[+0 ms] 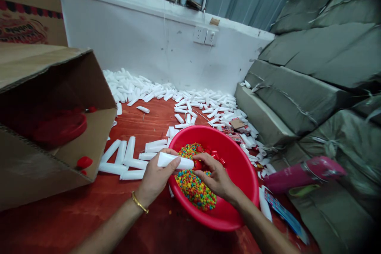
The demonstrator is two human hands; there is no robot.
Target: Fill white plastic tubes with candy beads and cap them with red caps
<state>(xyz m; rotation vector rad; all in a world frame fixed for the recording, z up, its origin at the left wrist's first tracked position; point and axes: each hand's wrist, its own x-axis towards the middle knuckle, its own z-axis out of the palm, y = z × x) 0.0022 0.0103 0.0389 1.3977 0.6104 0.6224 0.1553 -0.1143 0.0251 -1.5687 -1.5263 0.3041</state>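
while my left hand (pixel 154 176) grips a white tube (pixel 175 161) over the red bowl (pixel 241 166), my right hand (pixel 216 176) pinches a red cap (pixel 198 164) at its mouth; capping step, next needs alignment, likely.

glossy red plastic basin (pixel 238 158), matt white plastic tube (pixel 175 161), rough corrugated cardboard box (pixel 44 87), grained wooden table (pixel 143 123)

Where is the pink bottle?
In the head view, the pink bottle lies on its side at the right, just past the red bowl, against the grey wrapped bundles.
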